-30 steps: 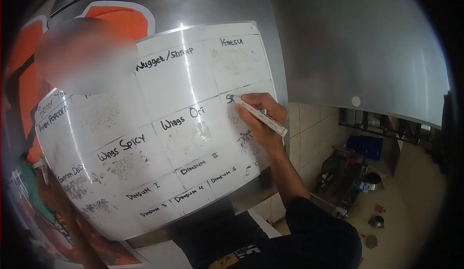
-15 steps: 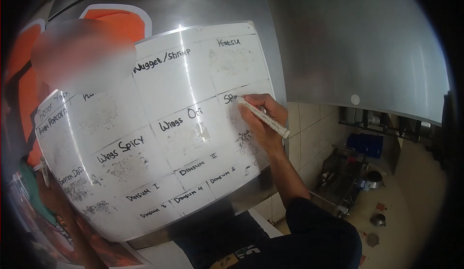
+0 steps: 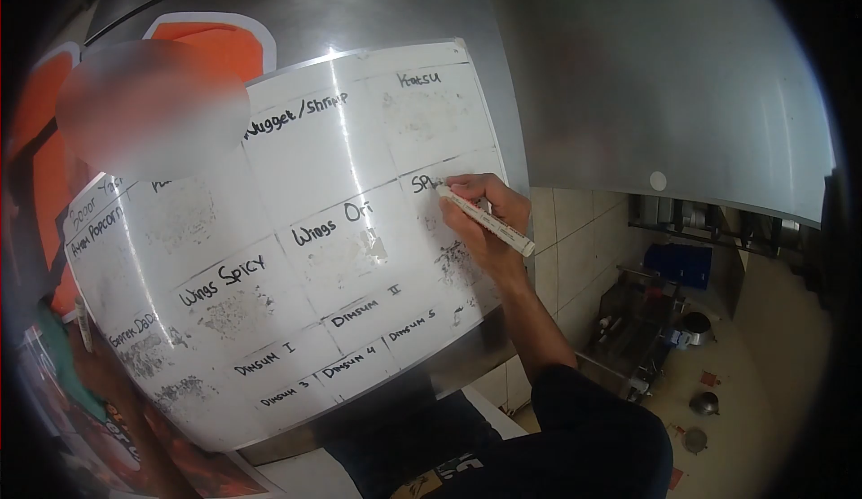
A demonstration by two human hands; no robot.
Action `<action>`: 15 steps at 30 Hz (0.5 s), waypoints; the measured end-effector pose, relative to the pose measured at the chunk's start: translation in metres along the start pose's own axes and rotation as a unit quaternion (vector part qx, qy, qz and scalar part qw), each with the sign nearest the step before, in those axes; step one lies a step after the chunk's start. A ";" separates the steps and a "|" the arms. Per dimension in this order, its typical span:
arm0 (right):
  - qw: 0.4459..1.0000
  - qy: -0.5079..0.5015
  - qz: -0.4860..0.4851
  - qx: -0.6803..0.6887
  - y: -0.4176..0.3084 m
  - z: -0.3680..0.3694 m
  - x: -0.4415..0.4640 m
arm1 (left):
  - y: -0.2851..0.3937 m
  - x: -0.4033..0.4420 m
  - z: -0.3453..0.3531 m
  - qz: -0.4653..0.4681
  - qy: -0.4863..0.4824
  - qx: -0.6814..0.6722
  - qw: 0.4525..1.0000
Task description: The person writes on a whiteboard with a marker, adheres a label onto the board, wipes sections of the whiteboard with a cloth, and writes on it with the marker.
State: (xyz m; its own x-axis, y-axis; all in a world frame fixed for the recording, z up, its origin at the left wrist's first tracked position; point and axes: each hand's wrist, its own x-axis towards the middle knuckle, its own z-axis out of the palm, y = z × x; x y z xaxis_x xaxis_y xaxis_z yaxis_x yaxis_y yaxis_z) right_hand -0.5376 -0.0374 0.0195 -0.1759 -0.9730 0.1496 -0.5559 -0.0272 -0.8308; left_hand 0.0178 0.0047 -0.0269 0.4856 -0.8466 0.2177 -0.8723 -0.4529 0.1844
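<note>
Near the whiteboard's (image 3: 314, 144) right edge, the right hand's (image 3: 483, 248) fingers are clamped on a white marker (image 3: 503, 231), tip beside the letters "SP". By the left edge, the left hand (image 3: 97, 369) meets a pen (image 3: 83, 324); I can't tell whether those fingers grip it.

The person's right hand (image 3: 486, 248) is raised, thumb and fingers (image 3: 508, 197) drawn together in a close pinch, with the right forearm (image 3: 541, 333) slanting down from the wrist. Away on the other side, the left hand (image 3: 93, 360) sits lower and in shadow, its grip hard to read, above an outstretched left forearm (image 3: 154, 441).
</note>
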 end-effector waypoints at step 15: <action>0.998 0.004 0.057 -0.010 -0.011 -0.002 0.003 | 0.007 0.001 -0.005 -0.028 -0.024 -0.004 0.999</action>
State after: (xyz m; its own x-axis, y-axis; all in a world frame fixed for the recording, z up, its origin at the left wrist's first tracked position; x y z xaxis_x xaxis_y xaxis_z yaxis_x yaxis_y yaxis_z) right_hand -0.5339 -0.0394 0.0299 -0.2448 -0.9678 0.0587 -0.5473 0.0880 -0.8323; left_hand 0.0124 0.0024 -0.0208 0.5306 -0.8324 0.1598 -0.8429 -0.4984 0.2028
